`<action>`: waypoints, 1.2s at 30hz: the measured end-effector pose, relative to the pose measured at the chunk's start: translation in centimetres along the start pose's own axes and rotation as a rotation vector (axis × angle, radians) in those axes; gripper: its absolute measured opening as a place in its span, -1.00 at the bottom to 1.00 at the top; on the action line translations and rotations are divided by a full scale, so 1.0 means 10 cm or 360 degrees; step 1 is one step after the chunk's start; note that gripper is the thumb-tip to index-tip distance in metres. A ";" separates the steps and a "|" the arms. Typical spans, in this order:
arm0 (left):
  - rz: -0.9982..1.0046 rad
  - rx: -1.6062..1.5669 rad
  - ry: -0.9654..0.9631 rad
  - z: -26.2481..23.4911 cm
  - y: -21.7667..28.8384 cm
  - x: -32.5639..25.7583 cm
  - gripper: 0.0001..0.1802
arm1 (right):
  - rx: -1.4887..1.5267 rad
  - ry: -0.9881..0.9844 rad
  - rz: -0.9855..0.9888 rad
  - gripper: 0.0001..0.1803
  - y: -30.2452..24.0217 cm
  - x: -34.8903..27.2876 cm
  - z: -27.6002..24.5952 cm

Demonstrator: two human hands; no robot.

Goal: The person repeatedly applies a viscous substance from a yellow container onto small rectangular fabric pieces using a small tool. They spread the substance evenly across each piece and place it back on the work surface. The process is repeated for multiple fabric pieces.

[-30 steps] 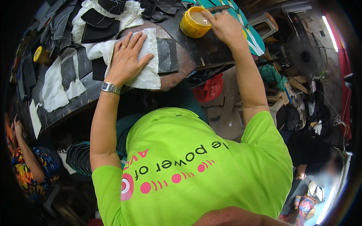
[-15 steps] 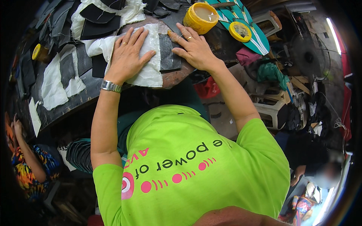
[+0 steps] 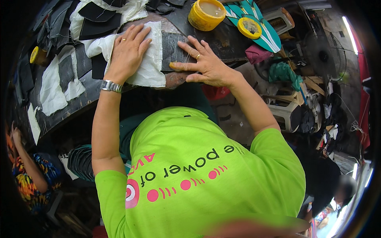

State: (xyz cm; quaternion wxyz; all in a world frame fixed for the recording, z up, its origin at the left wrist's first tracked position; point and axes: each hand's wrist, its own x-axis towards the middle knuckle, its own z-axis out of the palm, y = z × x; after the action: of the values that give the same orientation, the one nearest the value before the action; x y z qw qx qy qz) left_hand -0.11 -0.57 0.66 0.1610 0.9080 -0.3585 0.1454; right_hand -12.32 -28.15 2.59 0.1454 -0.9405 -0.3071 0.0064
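My left hand (image 3: 127,51) lies flat, fingers spread, on a white cloth piece (image 3: 151,67) spread over the dark round worktable (image 3: 91,95). A metal watch (image 3: 111,86) sits on that wrist. My right hand (image 3: 204,63) rests with fingers apart on a black rectangular piece (image 3: 171,49) that lies partly under the white cloth's right edge. Neither hand grips anything. An open yellow tub (image 3: 206,14) of pale paste stands beyond my right hand, and its yellow lid (image 3: 249,27) lies to the right.
Black cut pieces (image 3: 97,22) and white cloth scraps (image 3: 53,85) cover the table's left side. Teal shoe-sole shapes (image 3: 264,23) lie at the back right. A fan (image 3: 323,51), stools and clutter stand on the right. Another person's arm (image 3: 25,162) shows at lower left.
My right hand has drawn back from the yellow tub and come down flat on the black piece beside the white cloth. My left hand has stayed pressed on the cloth.
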 end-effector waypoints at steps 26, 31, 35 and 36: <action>-0.0269 -0.1185 0.0577 -2.19 -0.30 -1.09 -0.75 | 0.1515 0.0942 0.0156 0.01 -0.07 0.53 0.07; -0.0735 -0.1146 0.0128 -2.38 -1.48 -1.44 -0.84 | 0.1310 0.0949 0.0173 0.02 -0.09 0.54 0.15; -0.0931 -0.1000 0.0108 -2.25 -2.42 -1.58 -0.84 | 0.1326 0.0943 0.0207 0.02 -0.11 0.53 0.14; -0.0976 -0.1019 0.0128 -2.19 -2.61 -1.61 -0.83 | 0.1305 0.0927 0.0216 0.02 -0.12 0.53 0.14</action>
State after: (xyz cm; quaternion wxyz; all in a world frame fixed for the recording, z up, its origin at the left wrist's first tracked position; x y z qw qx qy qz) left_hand 3.58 35.91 9.48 0.4836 0.8703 -0.0929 0.0077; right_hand -8.82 -23.80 1.95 0.5814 -0.7867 -0.1642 -0.1268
